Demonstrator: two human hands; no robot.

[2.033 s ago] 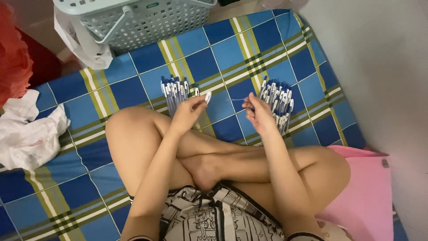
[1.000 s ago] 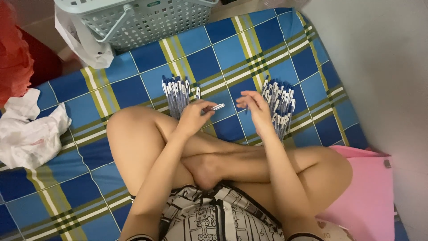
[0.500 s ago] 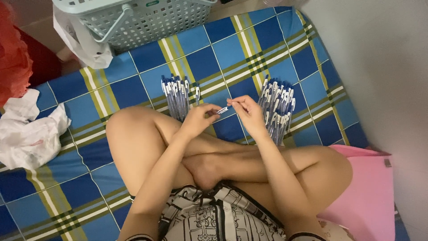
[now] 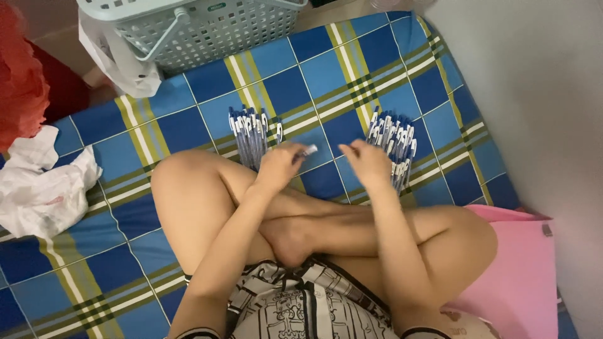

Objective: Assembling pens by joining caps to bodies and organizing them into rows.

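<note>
now two bundles of blue-and-white pens lie on the checked bedsheet: left pile, right pile. left hand grips one pen; right hand loosely curled, holding nothing visible.

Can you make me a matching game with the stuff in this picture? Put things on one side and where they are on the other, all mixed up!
Things:
1. basket
2. crumpled white paper
3. pink cushion
4. single pen

Places:
A. far left, on the checked blanket
B. in the left hand
C. top, at the blanket's far edge
D. lower right, beside the knee

Pairs: 1-C, 2-A, 3-D, 4-B
</note>
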